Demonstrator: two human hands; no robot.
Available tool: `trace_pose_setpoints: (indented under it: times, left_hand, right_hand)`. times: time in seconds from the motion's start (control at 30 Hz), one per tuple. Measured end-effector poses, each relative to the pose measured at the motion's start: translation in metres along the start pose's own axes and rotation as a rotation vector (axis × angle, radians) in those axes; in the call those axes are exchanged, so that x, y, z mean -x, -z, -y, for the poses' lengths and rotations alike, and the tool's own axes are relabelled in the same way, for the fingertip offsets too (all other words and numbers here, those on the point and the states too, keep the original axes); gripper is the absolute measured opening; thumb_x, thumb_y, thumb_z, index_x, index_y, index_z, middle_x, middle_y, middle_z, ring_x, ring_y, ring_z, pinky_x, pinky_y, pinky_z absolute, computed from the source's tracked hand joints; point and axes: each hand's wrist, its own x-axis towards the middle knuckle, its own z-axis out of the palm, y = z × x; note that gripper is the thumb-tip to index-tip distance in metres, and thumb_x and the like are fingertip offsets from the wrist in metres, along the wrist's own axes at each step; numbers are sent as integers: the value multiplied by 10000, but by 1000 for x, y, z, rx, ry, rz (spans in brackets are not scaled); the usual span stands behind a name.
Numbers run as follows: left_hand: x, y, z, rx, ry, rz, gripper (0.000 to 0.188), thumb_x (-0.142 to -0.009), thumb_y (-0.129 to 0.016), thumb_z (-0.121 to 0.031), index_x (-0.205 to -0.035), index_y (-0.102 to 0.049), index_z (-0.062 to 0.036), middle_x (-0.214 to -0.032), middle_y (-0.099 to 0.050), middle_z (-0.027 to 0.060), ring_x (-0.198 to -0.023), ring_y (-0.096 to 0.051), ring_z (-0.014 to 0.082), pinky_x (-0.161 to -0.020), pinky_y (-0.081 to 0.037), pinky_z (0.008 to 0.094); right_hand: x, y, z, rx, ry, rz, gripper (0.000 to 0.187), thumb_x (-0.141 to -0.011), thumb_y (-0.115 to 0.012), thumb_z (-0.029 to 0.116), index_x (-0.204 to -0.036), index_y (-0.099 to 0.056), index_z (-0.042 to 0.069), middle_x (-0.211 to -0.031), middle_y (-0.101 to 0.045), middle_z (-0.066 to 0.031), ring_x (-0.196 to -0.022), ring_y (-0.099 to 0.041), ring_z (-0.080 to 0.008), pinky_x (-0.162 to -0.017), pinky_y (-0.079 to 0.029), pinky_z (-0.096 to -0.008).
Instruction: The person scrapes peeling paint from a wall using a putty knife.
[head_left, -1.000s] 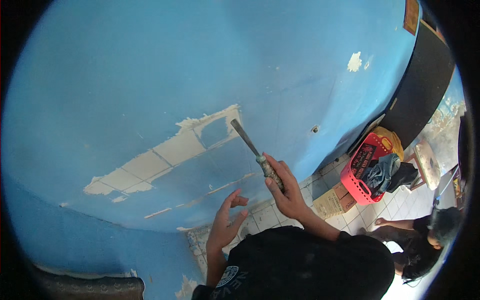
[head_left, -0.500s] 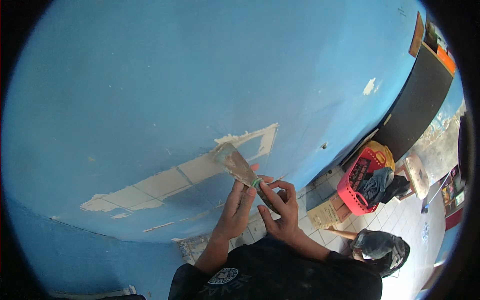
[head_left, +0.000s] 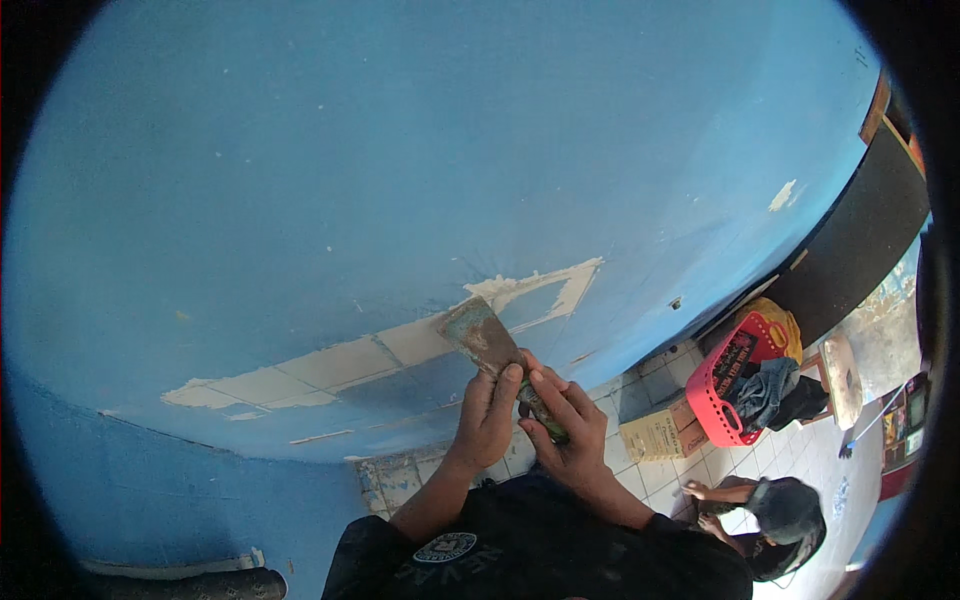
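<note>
Grip two-handed, both sides grasping the scraper (head_left: 496, 348), near frame center: right hand (head_left: 578, 450) wraps the handle (head_left: 538, 404), left hand (head_left: 484, 428) pinches near the blade base, thumb up top. Long axis runs diagonally, blade end toward upper left, handle end toward lower right. Flat blade face shows to the camera. Blade overlaps the pale patch (head_left: 335, 368) on the blue wall (head_left: 400, 150) in view; can't tell if touching. Red basket (head_left: 712, 398) right of center.

Pink basket (head_left: 712, 402) beside cardboard box (head_left: 652, 437)
</note>
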Motion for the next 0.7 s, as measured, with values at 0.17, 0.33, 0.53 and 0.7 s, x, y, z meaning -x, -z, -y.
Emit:
trace_pose_setpoints:
  times: [0.17,0.33,0.53,0.7]
  left_hand:
    - [-7,-2,5,31,-20,-49,318,-1102,-318,-267,-1087,-534,-34,-920,-680,120,-891,-636,184,-873,-492,366]
    - [-2,-3,17,113,-5,-38,335,-1104,-301,-289,-1047,-519,-42,-952,-666,114,-896,-620,163,-818,-494,302]
    - [-6,-7,24,181,-40,-67,342,-1102,-308,-319,-1014,-504,-53,-866,-646,111,-811,-622,164,-743,-507,317]
    - [-13,-11,13,179,-37,-73,337,-1100,-310,-332,-1003,-495,-67,-813,-638,103,-746,-614,153,-700,-509,319]
  right_hand:
    - [-8,-3,-5,28,37,-31,613,-774,-793,69,-1356,-611,124,-913,-648,-112,-769,-669,-250,-677,-548,-354]
    - [-4,-5,-7,51,21,3,582,-748,-781,7,-1310,-643,73,-916,-682,-158,-746,-675,-266,-644,-544,-348]
    - [-5,-3,-9,59,-6,35,643,-801,-779,78,-1401,-585,205,-744,-570,-58,-620,-561,-215,-566,-477,-354]
    - [-18,1,-2,-18,12,15,616,-810,-769,78,-1389,-597,195,-735,-563,-64,-607,-552,-232,-564,-474,-367]
